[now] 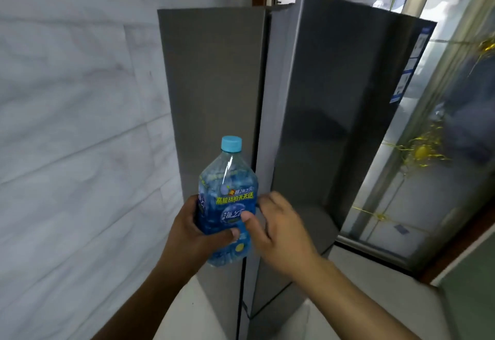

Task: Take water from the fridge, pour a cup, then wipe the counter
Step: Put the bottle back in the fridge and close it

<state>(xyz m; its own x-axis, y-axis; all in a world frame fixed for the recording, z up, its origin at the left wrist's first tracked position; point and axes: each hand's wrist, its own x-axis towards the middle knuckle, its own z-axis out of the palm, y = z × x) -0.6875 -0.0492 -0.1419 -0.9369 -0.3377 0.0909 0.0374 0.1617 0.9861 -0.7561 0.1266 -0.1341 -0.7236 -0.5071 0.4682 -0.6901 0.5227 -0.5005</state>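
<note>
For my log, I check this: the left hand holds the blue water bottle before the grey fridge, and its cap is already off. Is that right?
One detail is wrong: the head view shows the light blue cap on the water bottle, not off. The left hand does hold it before the grey fridge.

Clear glossy plastic bottle, brushed matt grey metal fridge, smooth marble-look wall tiles

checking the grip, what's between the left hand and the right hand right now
The water bottle: the left hand grips it and the right hand is at its other side, shown in the head view.
</note>
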